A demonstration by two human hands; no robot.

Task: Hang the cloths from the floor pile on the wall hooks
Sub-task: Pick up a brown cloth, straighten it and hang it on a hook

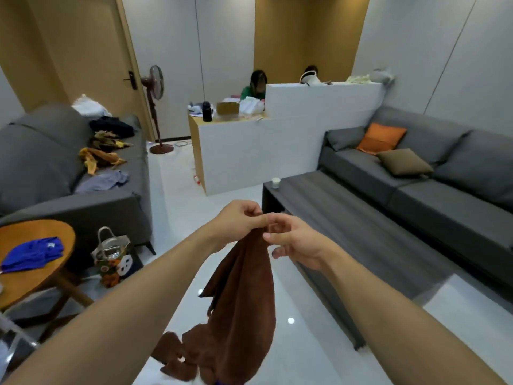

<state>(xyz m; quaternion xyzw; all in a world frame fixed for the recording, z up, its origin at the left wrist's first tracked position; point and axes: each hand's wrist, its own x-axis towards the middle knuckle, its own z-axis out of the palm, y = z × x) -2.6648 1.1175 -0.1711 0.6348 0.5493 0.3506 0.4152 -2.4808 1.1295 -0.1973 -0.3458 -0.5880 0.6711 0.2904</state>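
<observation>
A brown cloth (241, 307) hangs from my two hands above the white floor, its lower end bunched near the bottom edge of the view. My left hand (238, 222) pinches the cloth's top corner with curled fingers. My right hand (294, 243) meets it from the right, thumb and forefinger pinching the same top edge, the other fingers loosely spread. No wall hooks and no floor pile are in view.
A dark low table (347, 218) with a small white cup (276, 182) stands to the right, before a grey sofa (433, 173). Left are a cloth-strewn sofa (55, 168), a round wooden table (55, 262) bearing a blue cloth (33, 254), and a bag (113, 257). Two people sit behind a white counter (277, 140).
</observation>
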